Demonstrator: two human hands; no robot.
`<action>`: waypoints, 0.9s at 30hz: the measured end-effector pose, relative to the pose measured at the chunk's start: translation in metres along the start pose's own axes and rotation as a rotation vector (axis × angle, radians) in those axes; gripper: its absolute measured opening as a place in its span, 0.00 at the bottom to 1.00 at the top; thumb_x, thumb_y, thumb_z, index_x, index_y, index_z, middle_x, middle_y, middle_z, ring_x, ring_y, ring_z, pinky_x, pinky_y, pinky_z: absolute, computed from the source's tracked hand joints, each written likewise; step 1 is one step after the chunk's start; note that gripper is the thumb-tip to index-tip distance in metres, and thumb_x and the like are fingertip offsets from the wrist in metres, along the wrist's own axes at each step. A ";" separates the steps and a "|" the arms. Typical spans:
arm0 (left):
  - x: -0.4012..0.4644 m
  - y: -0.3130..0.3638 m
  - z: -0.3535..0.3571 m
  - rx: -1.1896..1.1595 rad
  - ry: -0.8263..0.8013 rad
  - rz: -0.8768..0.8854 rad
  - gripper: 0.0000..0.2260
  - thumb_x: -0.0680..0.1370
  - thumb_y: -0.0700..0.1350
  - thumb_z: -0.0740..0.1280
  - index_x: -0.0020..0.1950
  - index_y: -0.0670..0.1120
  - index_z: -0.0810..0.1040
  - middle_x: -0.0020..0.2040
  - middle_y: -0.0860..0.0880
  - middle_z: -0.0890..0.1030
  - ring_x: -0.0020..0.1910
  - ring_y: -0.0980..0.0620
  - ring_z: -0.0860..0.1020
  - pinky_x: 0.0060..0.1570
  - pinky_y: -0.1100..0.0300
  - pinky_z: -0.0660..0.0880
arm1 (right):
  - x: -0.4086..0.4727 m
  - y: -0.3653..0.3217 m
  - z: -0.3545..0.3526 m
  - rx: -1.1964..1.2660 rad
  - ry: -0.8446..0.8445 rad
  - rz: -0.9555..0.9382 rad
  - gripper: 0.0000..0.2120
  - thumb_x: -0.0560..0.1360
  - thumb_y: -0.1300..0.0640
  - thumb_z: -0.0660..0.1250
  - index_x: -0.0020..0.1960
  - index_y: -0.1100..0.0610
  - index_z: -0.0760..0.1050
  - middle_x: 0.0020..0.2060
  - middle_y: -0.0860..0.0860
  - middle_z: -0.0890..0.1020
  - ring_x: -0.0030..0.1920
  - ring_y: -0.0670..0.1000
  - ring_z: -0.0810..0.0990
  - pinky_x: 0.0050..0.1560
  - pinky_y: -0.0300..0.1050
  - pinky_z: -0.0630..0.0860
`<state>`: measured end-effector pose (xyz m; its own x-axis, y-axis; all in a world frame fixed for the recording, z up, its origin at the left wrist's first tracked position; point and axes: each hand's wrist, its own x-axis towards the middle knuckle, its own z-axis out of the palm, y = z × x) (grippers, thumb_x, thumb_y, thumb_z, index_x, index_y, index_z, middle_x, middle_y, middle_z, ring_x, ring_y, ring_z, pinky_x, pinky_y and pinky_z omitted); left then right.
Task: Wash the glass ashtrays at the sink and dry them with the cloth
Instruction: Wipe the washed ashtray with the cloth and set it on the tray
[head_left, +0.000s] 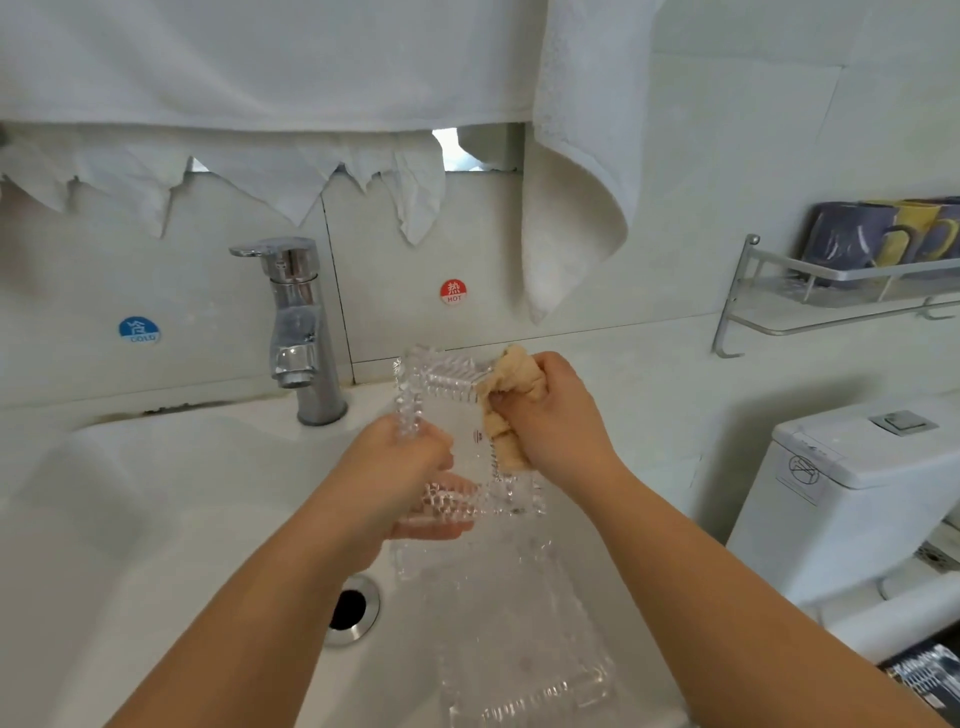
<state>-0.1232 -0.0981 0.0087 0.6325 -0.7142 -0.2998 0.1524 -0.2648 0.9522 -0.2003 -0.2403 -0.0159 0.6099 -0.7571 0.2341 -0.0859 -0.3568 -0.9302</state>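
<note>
Head view, frame centre: clear rectangular studded glass ashtray (457, 436) tilted up over white sink (156, 519), long axis running near to far. Left hand (400, 467) gripping its left rim; right hand (550, 415) clutching crumpled beige cloth (511, 384) against right rim.

one head-worn wide view, looking forward and down from close above the sink (156, 519), facing the tiled wall (727, 156) behind the tap (298, 332).
</note>
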 end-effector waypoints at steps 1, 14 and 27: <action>0.001 -0.002 0.002 -0.038 0.047 0.008 0.08 0.79 0.37 0.62 0.57 0.42 0.72 0.46 0.37 0.83 0.37 0.37 0.83 0.29 0.57 0.79 | -0.002 -0.002 0.003 0.032 -0.031 0.005 0.07 0.78 0.59 0.63 0.55 0.53 0.69 0.42 0.45 0.79 0.33 0.38 0.81 0.31 0.36 0.78; 0.005 -0.010 0.011 -0.040 0.116 0.207 0.12 0.76 0.32 0.58 0.51 0.46 0.75 0.46 0.38 0.83 0.39 0.41 0.83 0.29 0.55 0.79 | -0.001 0.001 0.010 -0.404 0.182 -0.020 0.19 0.78 0.41 0.55 0.43 0.54 0.77 0.37 0.49 0.82 0.38 0.51 0.80 0.40 0.49 0.77; 0.003 -0.012 0.014 -0.111 0.183 0.309 0.12 0.76 0.32 0.60 0.53 0.46 0.74 0.41 0.42 0.85 0.36 0.46 0.83 0.35 0.50 0.82 | -0.009 -0.009 0.009 -0.226 0.091 -0.053 0.17 0.78 0.41 0.59 0.36 0.47 0.78 0.32 0.51 0.82 0.34 0.51 0.82 0.34 0.45 0.77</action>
<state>-0.1337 -0.1057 -0.0042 0.7850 -0.6194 0.0084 0.0084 0.0242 0.9997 -0.1977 -0.2251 -0.0124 0.5457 -0.7766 0.3147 -0.2363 -0.5029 -0.8314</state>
